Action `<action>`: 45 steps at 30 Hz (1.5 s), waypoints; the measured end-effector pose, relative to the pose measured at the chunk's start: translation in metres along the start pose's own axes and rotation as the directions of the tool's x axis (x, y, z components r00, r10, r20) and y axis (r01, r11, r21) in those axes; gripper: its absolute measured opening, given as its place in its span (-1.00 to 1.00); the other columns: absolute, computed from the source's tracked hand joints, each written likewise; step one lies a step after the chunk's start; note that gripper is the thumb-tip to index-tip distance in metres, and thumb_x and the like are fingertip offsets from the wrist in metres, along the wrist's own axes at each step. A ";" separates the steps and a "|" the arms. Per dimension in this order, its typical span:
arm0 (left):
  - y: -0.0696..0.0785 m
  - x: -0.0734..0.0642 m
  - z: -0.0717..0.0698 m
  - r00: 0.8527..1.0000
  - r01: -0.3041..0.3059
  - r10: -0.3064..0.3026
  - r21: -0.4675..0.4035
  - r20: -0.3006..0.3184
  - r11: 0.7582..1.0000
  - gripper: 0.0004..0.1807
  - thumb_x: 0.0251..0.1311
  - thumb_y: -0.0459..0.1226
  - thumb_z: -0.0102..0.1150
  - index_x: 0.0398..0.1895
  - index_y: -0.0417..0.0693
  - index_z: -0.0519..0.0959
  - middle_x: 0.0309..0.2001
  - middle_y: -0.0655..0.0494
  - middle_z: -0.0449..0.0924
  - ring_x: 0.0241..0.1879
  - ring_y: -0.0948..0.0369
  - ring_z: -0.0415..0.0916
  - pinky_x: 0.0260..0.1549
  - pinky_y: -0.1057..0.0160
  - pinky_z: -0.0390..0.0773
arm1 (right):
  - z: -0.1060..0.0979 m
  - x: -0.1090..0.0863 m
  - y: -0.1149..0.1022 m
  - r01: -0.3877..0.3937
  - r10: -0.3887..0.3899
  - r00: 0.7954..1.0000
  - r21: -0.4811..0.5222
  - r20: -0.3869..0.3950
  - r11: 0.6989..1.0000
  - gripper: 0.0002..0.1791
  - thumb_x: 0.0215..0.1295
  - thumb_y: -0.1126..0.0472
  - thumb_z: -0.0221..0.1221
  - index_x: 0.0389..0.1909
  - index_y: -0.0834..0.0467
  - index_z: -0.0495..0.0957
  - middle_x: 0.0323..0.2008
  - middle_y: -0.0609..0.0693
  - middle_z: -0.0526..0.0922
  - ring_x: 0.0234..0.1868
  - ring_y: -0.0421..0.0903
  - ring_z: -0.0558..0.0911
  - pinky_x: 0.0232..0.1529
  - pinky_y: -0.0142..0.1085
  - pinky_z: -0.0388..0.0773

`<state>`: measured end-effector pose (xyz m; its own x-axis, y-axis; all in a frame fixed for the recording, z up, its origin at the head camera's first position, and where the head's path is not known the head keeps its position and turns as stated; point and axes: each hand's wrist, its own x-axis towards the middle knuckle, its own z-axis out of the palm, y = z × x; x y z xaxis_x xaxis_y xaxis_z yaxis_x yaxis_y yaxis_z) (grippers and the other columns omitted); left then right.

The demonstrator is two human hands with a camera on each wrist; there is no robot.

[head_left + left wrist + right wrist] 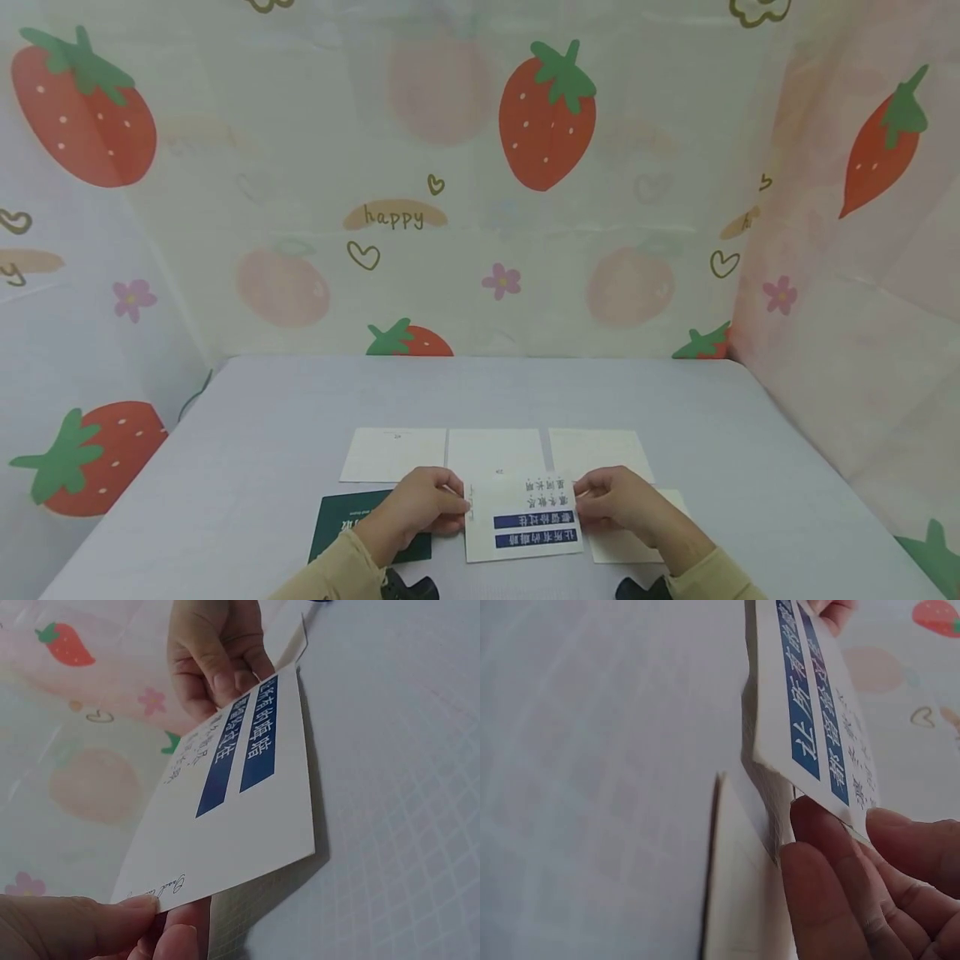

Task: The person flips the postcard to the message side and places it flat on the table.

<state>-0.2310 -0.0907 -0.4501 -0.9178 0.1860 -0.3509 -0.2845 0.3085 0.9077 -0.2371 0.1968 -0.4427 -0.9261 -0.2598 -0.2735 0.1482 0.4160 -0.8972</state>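
Observation:
Between the two hands a white postcard (480, 533) with dark blue bars and printed Chinese characters is held just over the table, its print upside down in the head view. My left hand (422, 510) pinches its left edge, thumb on top and fingers beneath, beside the small script lettering. At the opposite edge my right hand (626, 510) pinches the postcard, its thumb (904, 840) above and fingers below. A dark green card (330, 525) with white lettering lies partly under the left hand. Beneath the right hand lies a cream card (618, 547), partly covered.
Beyond the hands, a left white card (392, 457), a middle white card (495, 450) and a right cream-white card (596, 450) lie in a row on the white-covered table (262, 433). Strawberry-print cloth (480, 167) hangs at the back and sides.

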 end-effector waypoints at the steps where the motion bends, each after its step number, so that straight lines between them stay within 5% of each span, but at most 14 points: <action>1: 0.000 0.000 0.000 1.000 -0.001 0.001 -0.001 0.000 1.000 -0.84 0.01 -0.38 0.25 -0.32 -0.19 0.52 -0.44 -0.01 0.55 -0.53 0.24 0.53 -0.53 0.38 0.58 | 0.000 0.000 0.000 0.000 0.000 1.000 0.000 0.002 1.000 -0.77 0.06 0.37 0.20 -0.21 0.33 0.55 -0.42 0.05 0.66 -0.40 -0.08 0.65 -0.36 -0.24 0.62; 13: 0.008 -0.003 -0.003 1.000 -0.021 0.021 0.020 0.013 1.000 -0.85 0.07 -0.30 0.23 -0.32 -0.19 0.56 -0.46 0.02 0.58 -0.51 0.22 0.53 -0.49 0.36 0.59 | 0.001 -0.002 -0.004 -0.011 0.011 1.000 -0.023 -0.002 1.000 -0.95 0.09 0.38 0.18 -0.44 0.29 0.50 -0.50 0.04 0.64 -0.54 -0.10 0.59 -0.45 -0.23 0.61; 45: 0.010 -0.005 -0.006 0.998 -0.043 0.042 0.028 0.041 0.999 -0.85 0.03 -0.27 0.27 -0.37 -0.19 0.61 -0.49 0.03 0.61 -0.54 0.23 0.55 -0.48 0.32 0.60 | -0.005 -0.001 -0.016 -0.003 0.002 0.999 -0.020 -0.054 1.000 -0.92 0.21 0.35 0.09 -0.43 0.29 0.51 -0.53 0.05 0.60 -0.51 -0.10 0.59 -0.42 -0.22 0.62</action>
<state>-0.2309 -0.0936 -0.4376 -0.9169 0.2366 -0.3215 -0.2367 0.3265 0.9151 -0.2403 0.1949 -0.4264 -0.9431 -0.2114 -0.2565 0.1444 0.4346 -0.8890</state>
